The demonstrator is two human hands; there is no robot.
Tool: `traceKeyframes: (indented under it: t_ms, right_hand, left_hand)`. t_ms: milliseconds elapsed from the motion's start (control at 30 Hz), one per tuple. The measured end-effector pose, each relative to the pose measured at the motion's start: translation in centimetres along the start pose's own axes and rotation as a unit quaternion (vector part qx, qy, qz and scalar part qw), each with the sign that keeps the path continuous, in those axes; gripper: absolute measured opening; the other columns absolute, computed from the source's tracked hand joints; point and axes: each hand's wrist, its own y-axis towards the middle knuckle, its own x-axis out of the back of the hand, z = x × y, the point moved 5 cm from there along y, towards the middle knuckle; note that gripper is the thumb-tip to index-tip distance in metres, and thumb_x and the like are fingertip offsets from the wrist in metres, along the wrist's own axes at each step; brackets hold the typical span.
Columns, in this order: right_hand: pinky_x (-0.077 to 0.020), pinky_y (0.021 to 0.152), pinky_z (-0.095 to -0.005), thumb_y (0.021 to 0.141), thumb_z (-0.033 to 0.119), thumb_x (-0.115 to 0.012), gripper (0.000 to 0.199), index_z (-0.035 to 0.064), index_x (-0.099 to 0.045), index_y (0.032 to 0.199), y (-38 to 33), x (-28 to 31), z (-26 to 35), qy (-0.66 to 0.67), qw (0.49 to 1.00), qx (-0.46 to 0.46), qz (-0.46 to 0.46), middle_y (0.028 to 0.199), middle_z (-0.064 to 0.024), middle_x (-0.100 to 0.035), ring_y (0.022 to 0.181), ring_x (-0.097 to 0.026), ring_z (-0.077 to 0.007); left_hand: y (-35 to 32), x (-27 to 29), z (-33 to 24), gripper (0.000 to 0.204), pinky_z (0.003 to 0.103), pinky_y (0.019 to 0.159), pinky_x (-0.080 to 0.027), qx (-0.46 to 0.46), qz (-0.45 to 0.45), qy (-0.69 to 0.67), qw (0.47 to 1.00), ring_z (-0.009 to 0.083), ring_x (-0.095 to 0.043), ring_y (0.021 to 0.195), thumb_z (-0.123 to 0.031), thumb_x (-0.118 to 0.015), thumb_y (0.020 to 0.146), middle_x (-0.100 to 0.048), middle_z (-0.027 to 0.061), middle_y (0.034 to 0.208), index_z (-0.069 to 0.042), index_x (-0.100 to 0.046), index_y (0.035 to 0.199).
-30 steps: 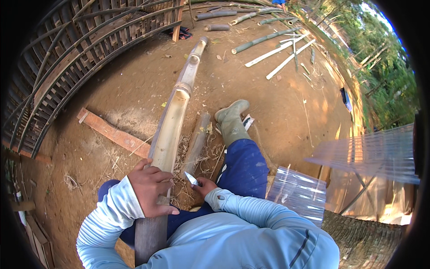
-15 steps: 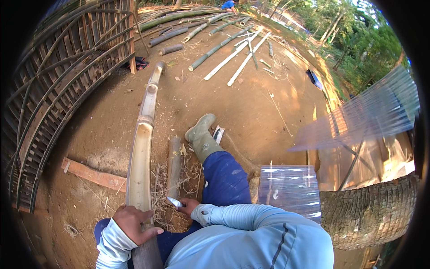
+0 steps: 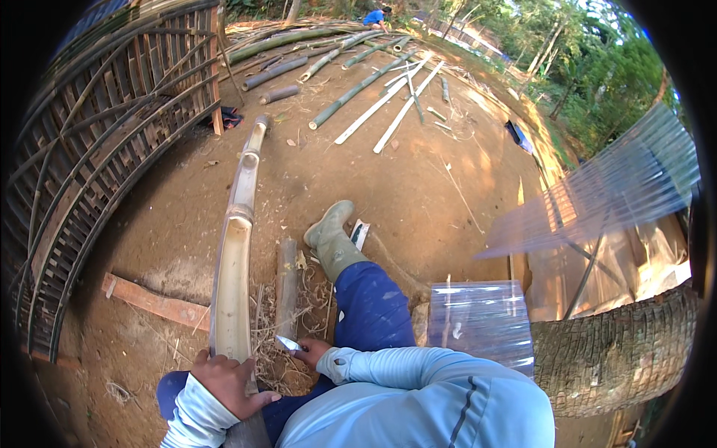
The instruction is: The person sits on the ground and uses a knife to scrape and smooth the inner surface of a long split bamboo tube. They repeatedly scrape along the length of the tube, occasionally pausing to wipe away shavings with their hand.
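A long split bamboo pole (image 3: 236, 287), its hollow side up and its nodes showing, runs away from my lap across the dirt. My left hand (image 3: 227, 383) grips its near end, fingers over the top and thumb on the right side. In my right hand (image 3: 312, 353) is a knife with a short, bright blade (image 3: 287, 343); the blade points left toward the bamboo and stands apart from it. My fingers hide the knife's handle. A shorter bamboo piece (image 3: 287, 291) lies between the pole and my booted leg, with curled shavings (image 3: 272, 358) around it.
A slatted bamboo panel (image 3: 89, 149) stands at left, and a reddish board (image 3: 157, 302) lies beside the pole. Bamboo poles and pale strips (image 3: 385, 104) are spread ahead. Clear corrugated sheets (image 3: 482, 321) and a thick log (image 3: 620, 358) are at right. Far off, a person in blue (image 3: 376, 18) crouches.
The view has shifted slightly, so most things sit a little lower. My left hand stays on the bamboo, and my right hand keeps the knife in nearly the same place.
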Motion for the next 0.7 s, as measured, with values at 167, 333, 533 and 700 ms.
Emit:
traceKeyframes:
  t_ms: [167, 333, 533, 700]
  right_hand:
    - [-0.0533, 0.077, -0.0427, 0.096, 0.035, -0.067, 0.033, 0.0102, -0.071, 0.117, -0.6, 0.9, 0.6, 0.003, 0.999, 0.035, -0.025, 0.093, -0.0209, -0.071, 0.086, -0.07, -0.0285]
    - [-0.0506, 0.065, -0.0387, 0.099, 0.017, -0.058, 0.019, 0.0035, -0.064, 0.111, -2.9, 2.0, 5.1, -0.031, 0.961, 0.27, -0.052, 0.087, -0.0122, -0.06, 0.073, -0.06, -0.0252]
    - [-0.0427, 0.049, -0.0258, 0.104, 0.024, -0.055, 0.017, 0.0091, -0.061, 0.111, -5.7, 3.3, 9.5, 0.253, 0.967, -0.001, -0.025, 0.074, 0.0014, -0.055, 0.053, -0.054, -0.0087]
    - [-0.0437, 0.051, -0.0253, 0.105, 0.023, -0.054, 0.021, 0.0079, -0.059, 0.12, -5.8, 3.4, 11.1, 0.276, 0.961, 0.03, 0.008, 0.077, -0.0001, -0.056, 0.055, -0.054, -0.01]
  left_hand:
    - [-0.4, 0.6, 1.5, 0.088, 0.057, 0.095, -0.047, -0.041, 0.01, -0.02, 0.999, 0.033, -0.071, 0.086, -0.08, -0.062, 0.075, -0.072, 0.0158, 0.081, -0.003, -0.072, 0.117]
    - [1.9, -0.2, 3.5, 0.093, 0.051, 0.103, -0.041, -0.073, 0.093, -0.004, 0.993, 0.0329, -0.07, 0.086, -0.082, -0.056, 0.078, -0.071, 0.0158, 0.085, -0.003, -0.069, 0.125]
    - [2.8, -1.9, 6.7, 0.091, 0.06, 0.105, -0.037, -0.112, 0.052, -0.046, 0.991, 0.0332, -0.066, 0.096, -0.077, -0.065, 0.076, -0.068, 0.0131, 0.089, -0.002, -0.066, 0.129]
    - [2.1, -1.2, 6.9, 0.085, 0.062, 0.105, -0.037, -0.106, 0.072, -0.063, 0.99, 0.0321, -0.066, 0.097, -0.075, -0.07, 0.073, -0.068, 0.0107, 0.089, -0.007, -0.071, 0.123]
